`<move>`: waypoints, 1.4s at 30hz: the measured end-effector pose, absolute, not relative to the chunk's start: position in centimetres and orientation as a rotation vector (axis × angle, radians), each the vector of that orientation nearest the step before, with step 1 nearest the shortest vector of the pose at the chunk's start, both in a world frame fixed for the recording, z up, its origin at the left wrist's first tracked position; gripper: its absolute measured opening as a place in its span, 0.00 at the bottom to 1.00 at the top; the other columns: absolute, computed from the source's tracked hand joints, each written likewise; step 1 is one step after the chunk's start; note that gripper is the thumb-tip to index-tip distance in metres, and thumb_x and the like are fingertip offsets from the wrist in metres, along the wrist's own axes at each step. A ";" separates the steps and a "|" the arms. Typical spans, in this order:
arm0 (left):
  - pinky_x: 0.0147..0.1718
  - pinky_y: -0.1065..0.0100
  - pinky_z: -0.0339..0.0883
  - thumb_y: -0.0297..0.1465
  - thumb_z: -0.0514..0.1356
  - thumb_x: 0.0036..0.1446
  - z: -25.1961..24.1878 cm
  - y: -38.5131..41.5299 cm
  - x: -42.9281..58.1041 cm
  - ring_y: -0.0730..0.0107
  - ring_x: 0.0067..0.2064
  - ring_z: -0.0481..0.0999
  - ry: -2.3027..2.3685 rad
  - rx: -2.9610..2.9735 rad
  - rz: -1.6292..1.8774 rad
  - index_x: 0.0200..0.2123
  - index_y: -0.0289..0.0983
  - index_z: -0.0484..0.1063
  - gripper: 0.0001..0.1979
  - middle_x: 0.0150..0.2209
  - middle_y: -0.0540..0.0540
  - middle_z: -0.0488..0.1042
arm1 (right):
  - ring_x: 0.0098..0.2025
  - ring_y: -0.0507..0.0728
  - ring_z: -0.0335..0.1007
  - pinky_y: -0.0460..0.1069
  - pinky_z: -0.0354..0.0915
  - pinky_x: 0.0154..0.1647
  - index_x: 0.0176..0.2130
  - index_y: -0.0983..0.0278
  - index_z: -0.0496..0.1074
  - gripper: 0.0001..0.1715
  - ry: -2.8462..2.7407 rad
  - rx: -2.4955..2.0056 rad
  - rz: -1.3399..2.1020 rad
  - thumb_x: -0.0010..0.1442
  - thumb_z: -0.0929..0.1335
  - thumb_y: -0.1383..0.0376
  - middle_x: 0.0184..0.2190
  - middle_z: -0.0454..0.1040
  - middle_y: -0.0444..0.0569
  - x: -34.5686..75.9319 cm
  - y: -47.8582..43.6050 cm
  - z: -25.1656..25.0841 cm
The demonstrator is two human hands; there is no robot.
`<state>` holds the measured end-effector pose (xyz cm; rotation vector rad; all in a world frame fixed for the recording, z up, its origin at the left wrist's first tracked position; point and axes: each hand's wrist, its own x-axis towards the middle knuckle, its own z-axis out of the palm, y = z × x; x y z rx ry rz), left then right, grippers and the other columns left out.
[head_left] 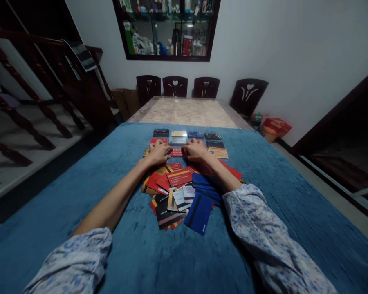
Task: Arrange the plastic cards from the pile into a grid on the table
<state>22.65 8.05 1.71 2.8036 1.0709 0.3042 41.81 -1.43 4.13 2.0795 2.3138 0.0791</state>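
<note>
A red card [177,152] lies in the rows of cards at the far part of the cloth, between my two hands. My left hand [158,154] is bent over its left end, fingers curled with the tips at the edge. At the opposite end, my right hand [195,150] has its fingers closed about the card's edge. Silver [178,141], gold [179,134], blue [196,134] and dark cards [161,133] are laid out just beyond. My hands partly cover other cards beneath them. Closer to me is a loose, overlapping pile with blue cards [199,212], red cards [180,176] and black cards [168,216].
A blue cloth [135,253] covers the near part of the long table, with a patterned stone top [190,110] beyond it. Several dark chairs [175,86] stand at the far end. A wooden railing [27,94] runs along the left. A red bag [276,126] sits at the right.
</note>
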 end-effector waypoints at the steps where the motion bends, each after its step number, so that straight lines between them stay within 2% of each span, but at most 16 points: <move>1: 0.51 0.44 0.55 0.33 0.62 0.55 1.7 8.0 22.7 0.40 0.60 0.61 1.070 2.820 0.299 0.46 0.43 0.79 0.14 0.51 0.38 0.77 | 0.57 0.71 0.59 0.61 0.61 0.49 0.50 0.60 0.78 0.19 2.314 2.074 0.088 0.61 0.67 0.62 0.53 0.74 0.60 41.8 -1.5 4.2; 8: 0.52 0.43 0.56 0.34 0.62 0.54 2.3 7.7 22.4 0.42 0.59 0.61 1.052 2.869 0.321 0.44 0.43 0.79 0.14 0.51 0.39 0.76 | 0.58 0.71 0.59 0.63 0.61 0.52 0.51 0.59 0.79 0.20 2.346 2.055 0.129 0.61 0.67 0.60 0.54 0.75 0.59 41.9 -1.7 4.4; 11: 0.54 0.42 0.54 0.34 0.62 0.55 2.7 7.4 22.4 0.42 0.60 0.61 1.003 2.876 0.380 0.43 0.42 0.80 0.13 0.51 0.39 0.77 | 0.60 0.71 0.57 0.64 0.60 0.53 0.54 0.59 0.77 0.23 2.377 2.060 0.153 0.64 0.65 0.58 0.56 0.74 0.59 42.0 -1.7 4.7; 15: 0.55 0.41 0.52 0.32 0.59 0.58 3.3 6.8 22.9 0.43 0.60 0.61 0.920 2.888 0.528 0.43 0.40 0.81 0.13 0.51 0.39 0.78 | 0.60 0.70 0.56 0.63 0.57 0.54 0.57 0.58 0.76 0.24 2.406 2.075 0.203 0.64 0.65 0.60 0.58 0.73 0.58 42.1 -1.7 5.6; 21: 0.54 0.42 0.52 0.29 0.58 0.59 4.6 4.9 23.8 0.45 0.58 0.63 0.776 2.895 0.604 0.40 0.40 0.82 0.12 0.46 0.40 0.81 | 0.58 0.68 0.56 0.59 0.53 0.50 0.48 0.62 0.81 0.18 2.417 2.107 0.269 0.67 0.64 0.63 0.51 0.77 0.59 41.6 -3.2 7.5; 29: 0.54 0.41 0.51 0.28 0.58 0.59 5.7 2.5 24.9 0.45 0.59 0.63 0.535 2.915 0.537 0.39 0.38 0.82 0.11 0.44 0.40 0.81 | 0.50 0.64 0.61 0.55 0.50 0.44 0.38 0.65 0.80 0.13 2.473 2.086 0.478 0.67 0.65 0.66 0.41 0.81 0.58 43.4 -6.7 7.4; 32: 0.54 0.42 0.52 0.27 0.59 0.59 6.1 1.5 25.3 0.45 0.59 0.62 0.445 2.924 0.489 0.39 0.38 0.82 0.11 0.44 0.40 0.81 | 0.50 0.63 0.61 0.55 0.49 0.45 0.36 0.64 0.79 0.14 2.518 2.062 0.558 0.68 0.64 0.67 0.40 0.82 0.56 45.0 -8.3 6.0; 36: 0.54 0.44 0.53 0.27 0.60 0.57 6.2 0.1 25.7 0.47 0.59 0.63 0.340 2.946 0.481 0.40 0.38 0.81 0.10 0.45 0.40 0.80 | 0.48 0.62 0.61 0.56 0.49 0.46 0.37 0.62 0.79 0.14 2.595 1.998 0.610 0.69 0.65 0.64 0.39 0.82 0.53 46.9 -10.7 4.4; 42: 0.54 0.44 0.53 0.27 0.58 0.61 5.8 -1.9 25.9 0.47 0.58 0.63 0.182 2.961 0.381 0.37 0.37 0.80 0.09 0.43 0.41 0.80 | 0.48 0.62 0.63 0.56 0.51 0.47 0.39 0.61 0.79 0.11 2.704 1.890 0.711 0.68 0.67 0.62 0.38 0.81 0.52 48.0 -13.8 3.3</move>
